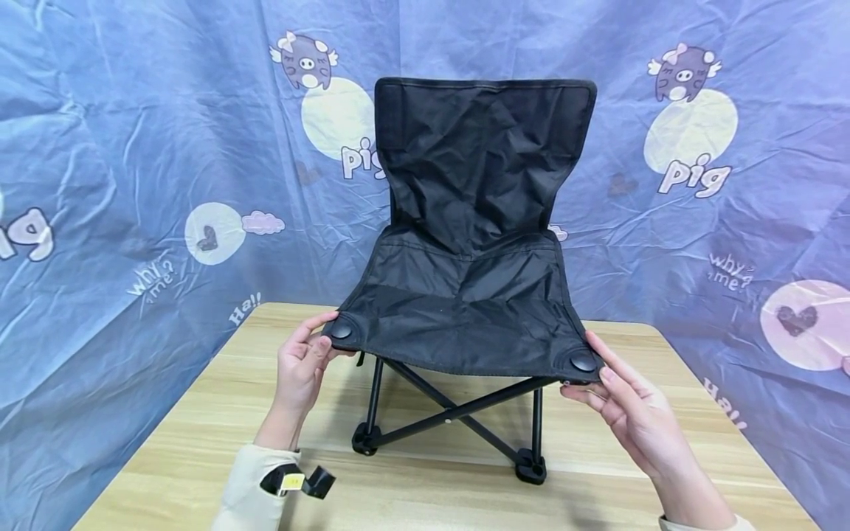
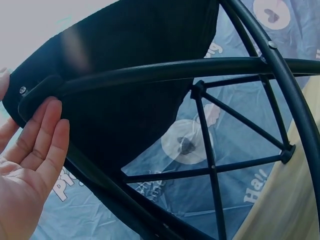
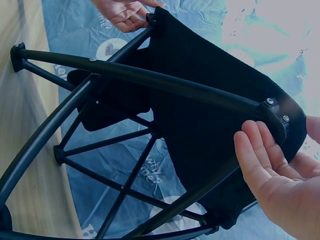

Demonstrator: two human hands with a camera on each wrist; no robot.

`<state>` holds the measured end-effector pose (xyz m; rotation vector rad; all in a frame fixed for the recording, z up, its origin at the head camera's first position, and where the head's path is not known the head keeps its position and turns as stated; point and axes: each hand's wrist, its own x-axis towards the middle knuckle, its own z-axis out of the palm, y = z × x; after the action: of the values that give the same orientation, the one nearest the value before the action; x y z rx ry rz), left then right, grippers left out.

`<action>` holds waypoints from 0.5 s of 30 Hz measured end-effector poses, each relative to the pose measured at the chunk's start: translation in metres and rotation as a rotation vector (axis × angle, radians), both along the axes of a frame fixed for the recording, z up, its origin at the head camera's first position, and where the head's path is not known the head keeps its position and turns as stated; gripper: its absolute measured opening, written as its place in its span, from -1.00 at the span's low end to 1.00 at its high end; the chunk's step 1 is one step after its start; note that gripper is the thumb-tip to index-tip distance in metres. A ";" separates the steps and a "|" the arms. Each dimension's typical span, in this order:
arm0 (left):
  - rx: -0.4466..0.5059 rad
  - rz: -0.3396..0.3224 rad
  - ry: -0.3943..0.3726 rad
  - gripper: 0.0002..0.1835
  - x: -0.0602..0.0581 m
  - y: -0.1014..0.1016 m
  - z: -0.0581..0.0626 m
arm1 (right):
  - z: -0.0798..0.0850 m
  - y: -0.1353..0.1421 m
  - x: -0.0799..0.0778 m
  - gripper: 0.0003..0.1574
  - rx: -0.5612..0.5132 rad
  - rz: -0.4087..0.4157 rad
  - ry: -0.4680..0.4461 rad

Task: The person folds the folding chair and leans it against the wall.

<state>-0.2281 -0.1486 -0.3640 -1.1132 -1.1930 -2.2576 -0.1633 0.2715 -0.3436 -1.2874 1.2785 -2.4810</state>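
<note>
The black chair stands unfolded on the table in front of you, its seat facing up and its front edge toward you, with the backrest rising behind, creased across its fabric. Your left hand pinches the seat's front left corner, thumb above and fingers underneath, just beside a round black disc. Your right hand pinches the front right corner the same way, its thumb near the matching disc. From the left wrist view, you see your fingers lying nearly straight against the underside, near a small screw; from the right wrist view, your right fingers reach under their corner, close to two more screws. The front edge sags slightly between your hands. Below it, two dark tubes cross in an X, joined by a rivet, and the front feet rest on the wood-grain table. At your left wrist, a pale sleeve meets a black strap with a yellow label. Behind the chair and along both sides hangs a blue cloth printed with pigs, pale circles and lettering.
</note>
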 end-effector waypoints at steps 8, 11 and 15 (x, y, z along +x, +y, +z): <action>-0.023 -0.002 -0.033 -0.71 -0.001 0.000 0.005 | 0.003 0.000 -0.004 -0.33 -0.028 0.034 -0.002; -0.032 -0.001 -0.043 -0.71 -0.001 0.000 0.007 | 0.006 0.000 -0.005 -0.33 -0.028 0.051 -0.008; -0.038 0.009 -0.056 -0.72 0.000 0.001 0.010 | 0.008 0.000 -0.006 -0.34 -0.010 0.048 -0.019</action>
<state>-0.2281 -0.1479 -0.3545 -1.0628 -1.2654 -2.2823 -0.1691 0.2711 -0.3352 -1.2786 1.2172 -2.4639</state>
